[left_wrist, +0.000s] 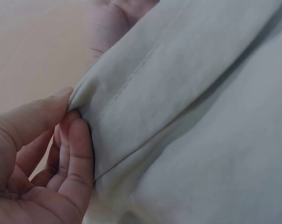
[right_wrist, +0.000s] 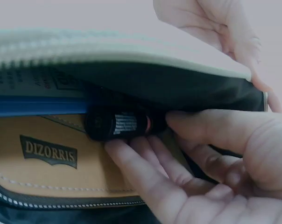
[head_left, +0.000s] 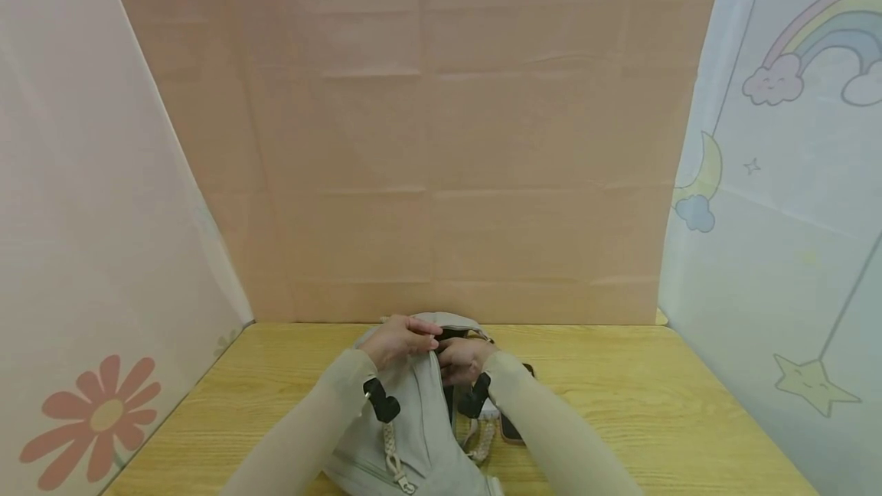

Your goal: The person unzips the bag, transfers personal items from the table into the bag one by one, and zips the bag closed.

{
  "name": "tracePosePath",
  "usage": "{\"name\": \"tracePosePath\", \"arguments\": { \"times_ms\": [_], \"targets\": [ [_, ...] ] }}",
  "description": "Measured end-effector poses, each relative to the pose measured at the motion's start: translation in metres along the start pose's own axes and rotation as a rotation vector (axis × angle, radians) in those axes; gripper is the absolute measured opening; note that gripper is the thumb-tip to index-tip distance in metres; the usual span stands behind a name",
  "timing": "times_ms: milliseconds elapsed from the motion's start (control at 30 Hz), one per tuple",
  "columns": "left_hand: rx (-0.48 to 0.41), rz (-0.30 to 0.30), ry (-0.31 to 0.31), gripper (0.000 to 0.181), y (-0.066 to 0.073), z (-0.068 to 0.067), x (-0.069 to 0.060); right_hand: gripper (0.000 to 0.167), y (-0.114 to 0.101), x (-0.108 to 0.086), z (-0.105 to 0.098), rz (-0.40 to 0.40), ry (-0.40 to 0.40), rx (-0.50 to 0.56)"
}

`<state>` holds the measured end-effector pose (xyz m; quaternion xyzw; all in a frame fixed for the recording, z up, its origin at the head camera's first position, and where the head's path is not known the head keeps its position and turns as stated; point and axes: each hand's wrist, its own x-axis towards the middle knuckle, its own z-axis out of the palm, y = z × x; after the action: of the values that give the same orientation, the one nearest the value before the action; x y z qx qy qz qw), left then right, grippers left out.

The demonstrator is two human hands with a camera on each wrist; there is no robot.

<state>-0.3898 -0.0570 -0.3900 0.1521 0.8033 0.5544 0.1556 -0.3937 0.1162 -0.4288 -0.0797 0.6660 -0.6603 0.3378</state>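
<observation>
A light grey fabric bag (head_left: 406,412) leans on the table with its zipped mouth parted. My left hand (head_left: 398,341) pinches the zipper edge (left_wrist: 78,93) of that mouth between thumb and fingers. Inside the opening is my right hand (head_left: 462,358). Its thumb and fingers hold a small black bottle (right_wrist: 117,123) with white print and a thin orange ring. The bottle lies sideways in front of a tan patch (right_wrist: 61,168) marked DIZORRIS on the dark lining. Part of the right hand is hidden by the bag in the head view.
A blue-edged item (right_wrist: 38,105) with printed text is inside the bag. A dark phone (head_left: 511,429) lies on the wooden table (head_left: 620,412), partly under the right forearm. Braided straps (head_left: 482,441) hang off the bag. A tan sheet (head_left: 441,174) stands behind the table.
</observation>
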Motion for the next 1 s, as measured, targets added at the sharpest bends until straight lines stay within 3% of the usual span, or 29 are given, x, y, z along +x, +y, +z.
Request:
{"name": "tracePosePath", "arguments": {
  "times_ms": [200,433,733,1000],
  "targets": [
    [-0.016,0.01,-0.013,0.032,0.001,-0.001,-0.001,0.036,0.004,0.002,0.001,-0.018,-0.019,-0.014],
    [0.0,-0.005,-0.008,0.033,0.002,0.0,0.0,0.04,0.004,0.002,-0.004,-0.024,-0.084,-0.014],
    [-0.009,-0.014,-0.002,0.032,-0.002,-0.001,0.003,0.052,0.001,-0.004,-0.013,-0.008,-0.076,-0.009],
    [-0.021,0.006,-0.014,0.033,-0.006,-0.003,0.005,0.048,0.004,-0.008,-0.021,-0.013,-0.07,0.007]
  ]
}}
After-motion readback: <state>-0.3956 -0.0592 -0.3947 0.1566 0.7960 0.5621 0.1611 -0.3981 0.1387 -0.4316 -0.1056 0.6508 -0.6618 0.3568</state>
